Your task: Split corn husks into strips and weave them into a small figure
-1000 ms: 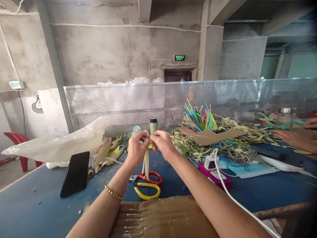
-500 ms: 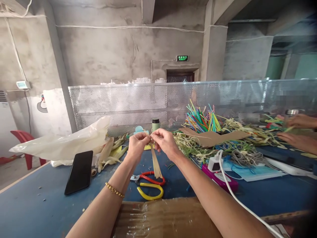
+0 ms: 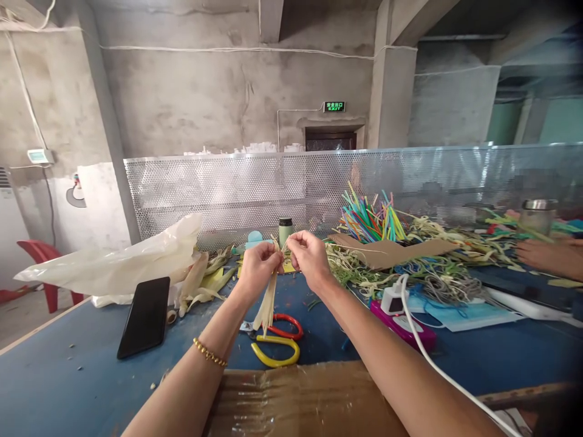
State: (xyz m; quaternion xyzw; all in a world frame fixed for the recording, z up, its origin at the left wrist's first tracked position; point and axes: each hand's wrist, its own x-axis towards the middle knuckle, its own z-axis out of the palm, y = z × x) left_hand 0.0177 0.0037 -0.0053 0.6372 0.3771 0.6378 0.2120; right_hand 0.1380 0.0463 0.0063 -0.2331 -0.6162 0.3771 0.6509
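Pale dried corn husk strips [image 3: 268, 303] hang from between my two hands above the blue table, their split ends pointing down. My left hand [image 3: 259, 266] is closed around the upper part of the strips. Close beside it, my right hand [image 3: 310, 258] pinches a thin piece of husk near the top. Below the hanging ends lie scissors [image 3: 277, 352] with one red and one yellow handle, partly covered by the husk. Behind my hands stands a green bottle [image 3: 285, 229] with a black lid.
At left lie a black phone [image 3: 144, 317], a plastic bag [image 3: 118, 258] and loose husks [image 3: 195, 285]. Colourful pipe cleaners [image 3: 371, 218], a purple power strip [image 3: 401, 325] and a white cable [image 3: 419, 343] are at right. Cardboard [image 3: 300, 400] lies in front. A co-worker's hand [image 3: 546, 258] is far right.
The hanging husk has swung left and its ends have spread. My left hand has moved slightly right and down around it, while my right hand has shifted slightly right. The co-worker's hands have moved.
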